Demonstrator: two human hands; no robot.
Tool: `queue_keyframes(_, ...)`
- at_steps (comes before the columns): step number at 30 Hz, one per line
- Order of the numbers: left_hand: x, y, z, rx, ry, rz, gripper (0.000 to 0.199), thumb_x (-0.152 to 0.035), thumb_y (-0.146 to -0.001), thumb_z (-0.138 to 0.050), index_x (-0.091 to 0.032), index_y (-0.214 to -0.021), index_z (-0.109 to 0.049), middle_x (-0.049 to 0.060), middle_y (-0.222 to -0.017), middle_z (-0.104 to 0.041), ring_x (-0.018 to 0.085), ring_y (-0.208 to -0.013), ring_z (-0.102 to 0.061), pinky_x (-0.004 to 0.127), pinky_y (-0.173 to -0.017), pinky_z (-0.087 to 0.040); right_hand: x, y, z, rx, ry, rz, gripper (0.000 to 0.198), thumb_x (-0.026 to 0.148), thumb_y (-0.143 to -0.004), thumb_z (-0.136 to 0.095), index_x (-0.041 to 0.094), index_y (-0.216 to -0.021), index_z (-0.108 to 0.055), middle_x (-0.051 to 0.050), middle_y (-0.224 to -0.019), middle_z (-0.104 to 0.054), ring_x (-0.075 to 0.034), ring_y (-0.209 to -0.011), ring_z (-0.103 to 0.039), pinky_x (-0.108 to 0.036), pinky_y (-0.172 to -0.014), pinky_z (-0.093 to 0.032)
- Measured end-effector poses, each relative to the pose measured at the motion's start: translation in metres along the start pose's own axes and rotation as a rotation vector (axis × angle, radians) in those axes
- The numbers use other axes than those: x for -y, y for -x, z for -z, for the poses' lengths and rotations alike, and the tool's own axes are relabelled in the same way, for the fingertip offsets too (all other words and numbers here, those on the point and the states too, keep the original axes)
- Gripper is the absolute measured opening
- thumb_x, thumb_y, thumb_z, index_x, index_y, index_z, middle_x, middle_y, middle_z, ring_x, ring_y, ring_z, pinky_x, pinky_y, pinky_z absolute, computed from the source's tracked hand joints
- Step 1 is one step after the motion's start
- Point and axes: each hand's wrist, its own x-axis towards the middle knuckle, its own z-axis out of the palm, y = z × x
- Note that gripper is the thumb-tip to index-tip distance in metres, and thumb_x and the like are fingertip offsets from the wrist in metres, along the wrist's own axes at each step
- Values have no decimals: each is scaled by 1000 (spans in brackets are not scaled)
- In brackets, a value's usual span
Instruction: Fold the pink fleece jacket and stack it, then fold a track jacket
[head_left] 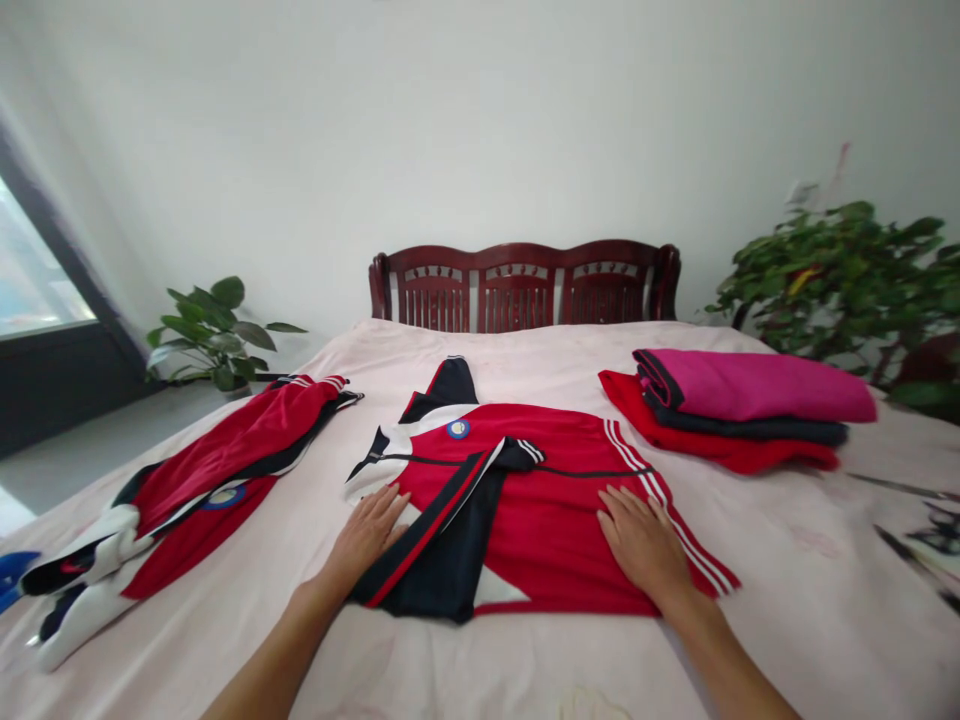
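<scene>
- The left hand [369, 532] lies flat, fingers spread, on the red jacket [540, 500] in the middle of the bed [787, 600].
- The right hand [641, 540] lies flat at 3 o'clock on it.
- Folded clothes [742, 405] sit at 2 o'clock.

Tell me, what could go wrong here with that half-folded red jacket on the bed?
The folded-in sleeve under the left hand might slip back open if that hand lifts. The right hand presses flat on the red jacket; sliding it could wrinkle the cloth. The stack of folded clothes lies close by and could get nudged.
</scene>
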Motion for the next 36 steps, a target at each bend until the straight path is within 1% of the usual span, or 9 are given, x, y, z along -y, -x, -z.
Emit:
queue_keyframes(5, 2, 2, 5, -9, 127, 39, 39, -36, -93, -54, -25, -127, -67, 10, -135, -66, 28, -127, -60, 49, -107, -48, 1, 1, 2, -21, -21, 2, 40, 23, -96, -40, 14, -124, -66, -13, -130, -67, -27, -125, -59, -50, -110, -36)
queue_keyframes(8, 0, 2, 11, -38, 223, 67, 35, -31, -91, -53, -23, -119, -72, 10, -129, -70, 29, -123, -63, 50, -107, -49, -2, -1, -1, -46, -31, 3, 39, 22, -94, -42, 13, -122, -68, -13, -129, -68, -27, -122, -60, -49, -108, -39)
queue_keyframes(13, -4, 3, 19, -84, 360, 130, 31, -26, -89, -53, -25, -109, -76, 8, -120, -74, 28, -118, -66, 49, -106, -50, -8, -3, -8, -77, -48, 2, 37, 21, -93, -43, 14, -118, -69, -13, -124, -70, -26, -118, -63, -46, -106, -43)
queue_keyframes(22, -10, 1, 27, -75, 391, 176, 31, -24, -87, -52, -25, -107, -76, 7, -119, -75, 26, -117, -67, 49, -107, -50, -11, -4, -7, -80, -67, 10, 39, 22, -92, -41, 13, -117, -70, -13, -123, -71, -26, -115, -65, -46, -105, -44)
queue_keyframes(27, -10, 2, 27, -79, 376, 206, 30, -23, -87, -51, -24, -105, -76, 7, -118, -75, 26, -117, -67, 49, -107, -50, -14, -6, -10, -66, -84, 2, 41, 23, -92, -40, 12, -117, -70, -13, -123, -71, -26, -114, -65, -45, -105, -44)
queue_keyframes(36, -10, 2, 26, -72, 389, 219, 29, -21, -87, -52, -24, -104, -76, 6, -116, -76, 25, -117, -67, 47, -107, -51, -16, -7, -9, -85, -130, 4, 41, 26, -90, -40, 13, -114, -71, -13, -119, -72, -27, -112, -66, -45, -104, -47)
